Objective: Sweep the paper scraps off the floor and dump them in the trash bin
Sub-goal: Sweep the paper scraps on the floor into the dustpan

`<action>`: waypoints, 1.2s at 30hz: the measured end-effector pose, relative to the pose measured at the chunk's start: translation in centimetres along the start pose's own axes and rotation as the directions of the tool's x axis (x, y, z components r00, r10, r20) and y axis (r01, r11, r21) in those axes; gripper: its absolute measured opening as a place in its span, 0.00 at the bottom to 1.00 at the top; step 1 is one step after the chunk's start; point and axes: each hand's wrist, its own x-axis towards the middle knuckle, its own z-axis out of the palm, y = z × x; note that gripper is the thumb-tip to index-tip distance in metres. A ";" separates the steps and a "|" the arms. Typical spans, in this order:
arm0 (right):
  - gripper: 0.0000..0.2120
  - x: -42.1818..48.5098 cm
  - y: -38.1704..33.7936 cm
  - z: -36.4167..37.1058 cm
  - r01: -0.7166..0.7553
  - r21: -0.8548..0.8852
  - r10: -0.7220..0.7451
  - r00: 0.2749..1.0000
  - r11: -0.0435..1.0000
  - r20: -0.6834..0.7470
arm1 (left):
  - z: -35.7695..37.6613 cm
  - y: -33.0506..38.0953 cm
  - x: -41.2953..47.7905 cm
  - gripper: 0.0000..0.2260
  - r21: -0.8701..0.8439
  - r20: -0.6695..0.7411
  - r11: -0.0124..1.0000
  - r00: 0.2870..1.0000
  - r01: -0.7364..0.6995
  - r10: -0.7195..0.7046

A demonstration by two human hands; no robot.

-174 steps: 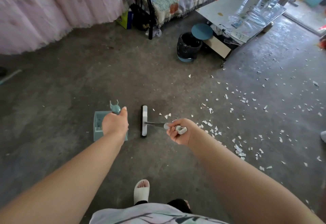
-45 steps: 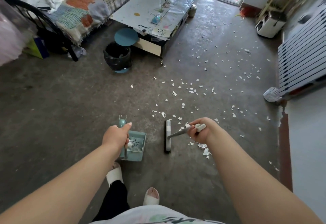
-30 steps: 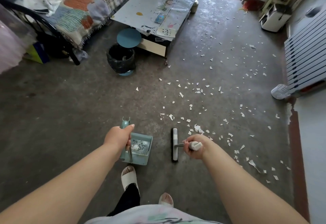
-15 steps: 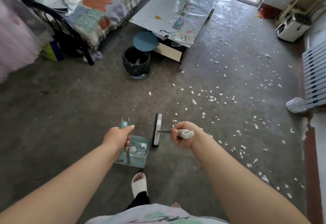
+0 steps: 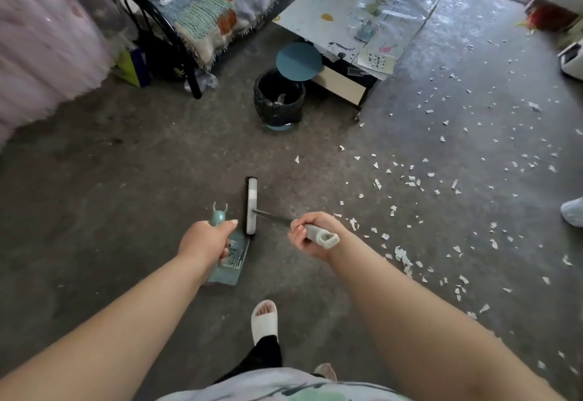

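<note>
Sweeping is the step in hand. The left hand (image 5: 205, 243) has its fingers (image 5: 224, 249) wrapped round the handle of the dustpan (image 5: 232, 266), which sits on the floor (image 5: 126, 164) just beneath them. The right hand (image 5: 310, 236) grips the broom (image 5: 251, 206), its head just ahead of the left fingers, beside the pan's edge. Most paper scraps (image 5: 400, 254) lie right of the right fingers (a few seem to be in the pan). The trash bin (image 5: 279, 97) stands well ahead. Next, I judge, the broom must reach right and draw scraps panward
</note>
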 end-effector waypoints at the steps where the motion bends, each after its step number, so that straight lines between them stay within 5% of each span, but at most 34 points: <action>1: 0.24 0.7 -0.2 0.2 0.018 0.037 -0.019 1.000 0.999 0.011 | -0.3 0.1 0.3 0.14 0.001 -0.007 1.000 1.000 0.003 -0.003; 4: 0.23 2.2 -0.5 0.5 0.077 0.103 -0.074 0.996 0.992 -0.041 | -0.8 0.2 1.0 0.13 -0.006 -0.025 1.000 0.999 0.021 -0.021; 7: 0.06 2.6 -1.2 0.1 0.161 0.081 -0.141 0.967 0.984 -0.211 | -1.2 0.2 1.6 0.13 -0.012 -0.049 0.999 0.998 0.040 -0.041; 13: 0.08 0.4 -4.9 -2.8 0.330 0.038 -0.291 0.876 0.943 -0.385 | -1.7 0.8 2.3 0.11 -0.065 0.001 0.996 0.998 0.060 -0.060; 19: 0.06 -2.0 -6.2 -4.5 0.342 -0.055 -0.326 0.822 0.938 -0.467 | -1.7 1.6 2.5 0.11 -0.103 0.054 0.992 0.997 0.066 -0.061; 25: 0.08 -2.2 -4.3 -1.0 0.287 -0.202 -0.349 0.821 0.937 -0.452 | -1.4 2.2 2.1 0.11 -0.094 0.152 0.993 0.987 0.071 -0.056; 36: 0.10 -2.7 -6.4 1.9 0.098 -0.312 -0.162 0.969 0.945 -0.186 | 0.4 4.0 0.2 0.14 0.041 0.312 0.999 0.950 0.003 -0.016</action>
